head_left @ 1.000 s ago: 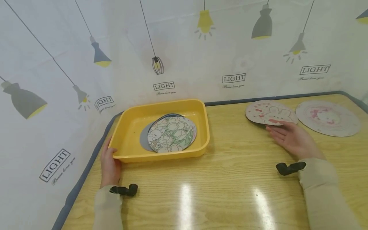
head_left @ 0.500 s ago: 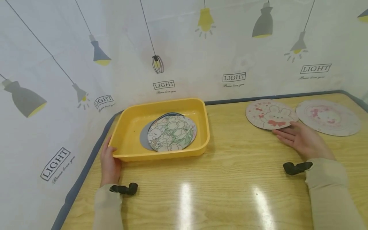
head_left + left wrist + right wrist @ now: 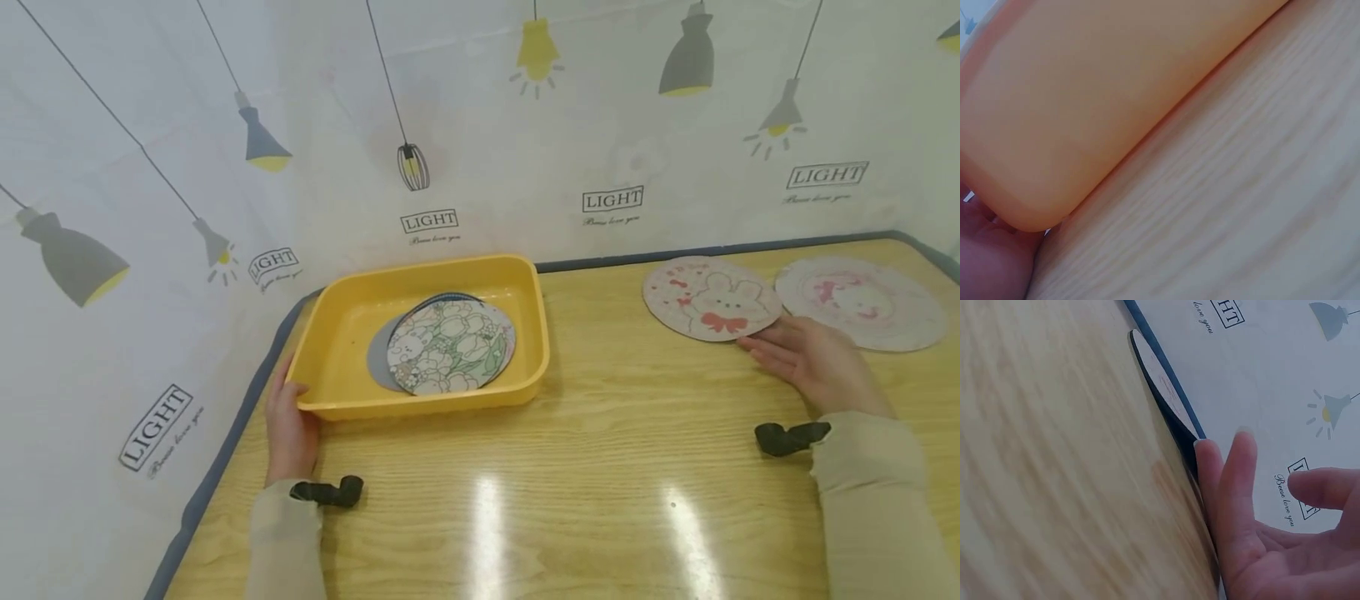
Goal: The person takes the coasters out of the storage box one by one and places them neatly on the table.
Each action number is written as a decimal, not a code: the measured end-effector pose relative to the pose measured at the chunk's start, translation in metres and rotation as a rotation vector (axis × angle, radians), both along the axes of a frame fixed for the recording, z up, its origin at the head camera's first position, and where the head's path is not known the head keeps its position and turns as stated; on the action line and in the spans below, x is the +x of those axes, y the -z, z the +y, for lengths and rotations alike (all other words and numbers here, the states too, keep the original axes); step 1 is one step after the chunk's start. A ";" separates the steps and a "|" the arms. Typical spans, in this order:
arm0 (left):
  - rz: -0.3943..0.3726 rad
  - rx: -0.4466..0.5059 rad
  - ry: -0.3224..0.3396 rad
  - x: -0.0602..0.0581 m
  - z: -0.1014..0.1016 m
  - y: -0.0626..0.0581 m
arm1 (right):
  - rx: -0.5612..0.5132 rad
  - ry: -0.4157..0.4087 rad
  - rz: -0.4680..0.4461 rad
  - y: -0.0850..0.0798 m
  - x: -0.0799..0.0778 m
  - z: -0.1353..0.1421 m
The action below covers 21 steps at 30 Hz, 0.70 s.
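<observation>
My left hand [image 3: 291, 429] grips the front left corner of a yellow plastic tray [image 3: 420, 406], its thumb over the rim; in the left wrist view the tray wall [image 3: 1085, 106] fills the upper left. Inside the tray several overlapping round mats lie, the top one a tulip-print mat [image 3: 450, 350]. At the right, my right hand [image 3: 821, 362] is beside a pink bunny mat [image 3: 712, 300] with a red bow, fingertips at its near right edge. The right wrist view shows the fingers fairly straight, the thumb held apart, and the mat [image 3: 1163, 378] seen edge-on.
Another round mat [image 3: 862, 304] with a pink ring print lies at the far right, close to the bunny mat. Wooden tabletop [image 3: 585, 467] stretches in front and between. A white cloth [image 3: 510, 167] printed with lamps hangs behind and along the left side.
The bunny mat was tilted at my right hand a second ago and now lies flatter on the table. My right hand has shifted right along its edge. The left hand stays on the tray.
</observation>
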<state>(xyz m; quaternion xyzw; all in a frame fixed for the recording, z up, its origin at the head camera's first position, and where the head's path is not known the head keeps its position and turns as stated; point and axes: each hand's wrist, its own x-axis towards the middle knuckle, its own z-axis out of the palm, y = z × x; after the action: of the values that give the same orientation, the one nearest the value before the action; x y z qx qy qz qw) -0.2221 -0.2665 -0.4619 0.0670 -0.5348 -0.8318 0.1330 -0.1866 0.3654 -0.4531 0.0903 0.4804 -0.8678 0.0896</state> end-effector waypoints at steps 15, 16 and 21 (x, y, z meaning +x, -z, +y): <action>0.006 0.002 0.001 -0.001 -0.002 0.001 | -0.024 0.265 -0.070 -0.006 0.003 -0.004; 0.006 0.001 0.000 -0.001 -0.002 0.001 | -0.035 0.286 -0.068 -0.007 0.003 -0.004; 0.010 0.000 -0.002 -0.002 -0.001 0.000 | -0.066 0.323 -0.019 -0.012 0.005 -0.009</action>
<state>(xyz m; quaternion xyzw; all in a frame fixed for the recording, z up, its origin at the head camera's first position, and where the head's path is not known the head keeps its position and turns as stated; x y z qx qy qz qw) -0.2240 -0.2677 -0.4622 0.0636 -0.5339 -0.8320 0.1364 -0.1819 0.3562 -0.4415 0.1718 0.4298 -0.8853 -0.0437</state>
